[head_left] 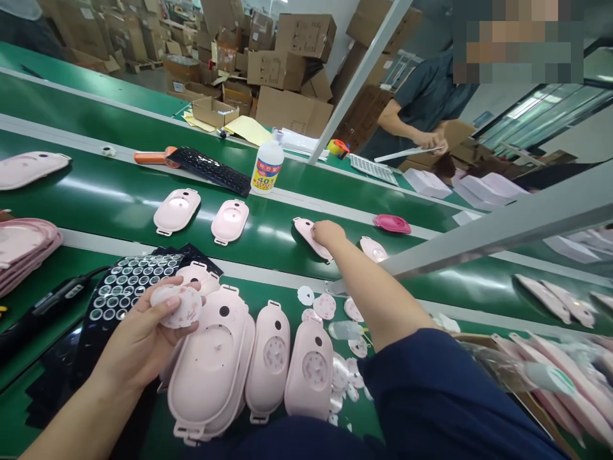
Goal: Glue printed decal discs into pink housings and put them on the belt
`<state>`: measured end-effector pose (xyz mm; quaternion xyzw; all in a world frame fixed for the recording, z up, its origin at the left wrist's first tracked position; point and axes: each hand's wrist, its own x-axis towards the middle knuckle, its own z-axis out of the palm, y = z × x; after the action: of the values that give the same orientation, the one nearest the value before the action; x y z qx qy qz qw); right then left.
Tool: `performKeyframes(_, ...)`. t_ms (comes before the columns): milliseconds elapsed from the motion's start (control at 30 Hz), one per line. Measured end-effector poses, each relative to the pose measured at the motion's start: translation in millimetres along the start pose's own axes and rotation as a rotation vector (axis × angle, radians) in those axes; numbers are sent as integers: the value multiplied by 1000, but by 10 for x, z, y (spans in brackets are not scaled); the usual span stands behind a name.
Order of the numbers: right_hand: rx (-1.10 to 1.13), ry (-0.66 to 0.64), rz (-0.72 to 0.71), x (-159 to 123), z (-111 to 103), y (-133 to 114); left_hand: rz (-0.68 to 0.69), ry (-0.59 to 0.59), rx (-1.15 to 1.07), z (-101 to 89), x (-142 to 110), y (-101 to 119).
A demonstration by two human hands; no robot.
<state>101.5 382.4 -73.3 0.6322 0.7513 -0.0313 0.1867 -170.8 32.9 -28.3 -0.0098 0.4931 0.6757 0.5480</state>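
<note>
My left hand [136, 342] is closed on a few overlapping round white discs [184, 308] with a pink print, thumb on top. Farther off, my right hand [329, 235] grips a pale pink oval plastic shell [303, 229] that tilts on the green belt; its fingertips are partly hidden. Close to me stands a stack of pink shells [205, 377]. Beside it are a pink shell with a printed disc in its round recess [268, 377] and another like it [306, 390]. Loose printed discs [324, 306] lie scattered to the right of these, around a small clear bottle [345, 329].
Further shells [177, 211] sit on the green belt [119, 198]. A white glue bottle [268, 165] stands behind them. Black sheets with round stickers [119, 287] lie at left. A grey metal bar [479, 220] crosses at right. Across the line, a person [426, 108] holds a white piece.
</note>
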Motion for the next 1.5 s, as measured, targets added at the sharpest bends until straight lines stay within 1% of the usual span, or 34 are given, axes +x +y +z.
performKeyframes(200, -39, 27, -43, -158, 81, 11, -53, -126, 22, 135, 45, -129)
performKeyframes(367, 19, 89, -57, -316, 107, 72, -31, -158, 48, 192, 2, -151)
performKeyframes(467, 56, 211, -60, -477, 27, -22, -22, -161, 37, 207, -28, -161)
performKeyframes(533, 80, 333, -132, -669, -71, -185, -31, -154, 32, 222, -45, -171)
performKeyframes(567, 91, 388, -214, -800, -126, -290, -38, -149, 33, 232, -54, -175)
performKeyframes(600, 100, 429, -326, -954, -179, -401, -46, -145, 33, 244, -65, -180)
performKeyframes(633, 104, 450, -467, -1127, -226, -510, -54, -141, 31, 257, -78, -187)
performKeyframes(700, 92, 460, -823, -1500, -287, -694, -63, -139, 19, 282, -109, -205)
performKeyframes(733, 77, 487, -1048, -1680, -299, -759, -66, -148, 10, 292, -128, -217)
performKeyframes(767, 64, 575, -1285, -1842, -300, -804, -66, -164, -1, 300, -150, -230)
performKeyframes(800, 59, 679, -1458, -1979, -293, -830, -66, -187, -13, 305, -174, -243)
performKeyframes(833, 66, 791, -1570, -2086, -280, -841, -70, -214, -27, 308, -200, -254)
performKeyframes(867, 85, 887, -1610, -2164, -265, -839, -80, -241, -46, 309, -227, -263)
performKeyframes(900, 113, 941, -1588, -2216, -251, -830, -95, -268, -70, 308, -254, -268)
performKeyframes(933, 147, 954, -1548, -2246, -237, -816, -111, -291, -91, 307, -280, -270)
performKeyframes(1000, 226, 908, -1478, -2273, -214, -787, -133, -319, -106, 305, -325, -270)
performKeyframes(1100, 352, 826, -1417, -2315, -192, -762, -134, -308, -43, 300, -366, -290)
performKeyframes(1167, 367, 827, -1410, -2369, -186, -757, -133, -285, -4, 285, -370, -320)
performKeyframes(1233, 323, 846, -1430, -2428, -189, -756, -134, -280, 13, 261, -354, -345)
performKeyframes(1267, 306, 832, -1443, -2448, -194, -756, -131, -284, 17, 248, -340, -348)
performKeyframes(1300, 316, 788, -1460, -2456, -201, -758, -127, -290, 19, 236, -326, -343)
performKeyframes(1333, 365, 709, -1479, -2446, -208, -761, -123, -293, 21, 227, -311, -330)
performKeyframes(1367, 465, 594, -1480, -2417, -215, -767, -118, -295, 25, 221, -298, -309)
performKeyframes(1400, 627, 455, -1425, -2365, -220, -777, -109, -294, 31, 218, -288, -281)
performKeyframes(1433, 819, 313, -1308, -2291, -223, -792, -101, -290, 37, 217, -279, -250)
performKeyframes(1467, 1000, 189, -1148, -2195, -223, -812, -96, -282, 42, 216, -273, -217)
performKeyframes(1500, 1141, 95, -970, -2079, -224, -836, -93, -270, 43, 214, -269, -184)
